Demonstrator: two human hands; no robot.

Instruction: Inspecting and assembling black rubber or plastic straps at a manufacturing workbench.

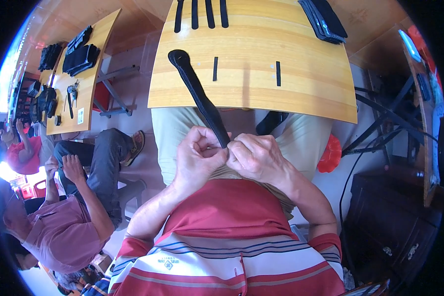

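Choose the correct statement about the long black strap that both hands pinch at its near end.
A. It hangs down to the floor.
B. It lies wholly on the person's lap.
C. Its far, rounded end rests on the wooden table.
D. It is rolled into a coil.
C: the black strap runs straight from the left hand and right hand up onto the wooden table, where its rounded end lies.

One head-worn fisheye view looks steeply down, close over the lap and wooden table [251,84] edge

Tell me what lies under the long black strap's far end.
The long black strap rests its rounded far end on the wooden table. Both hands, left hand and right hand, cover its near end.
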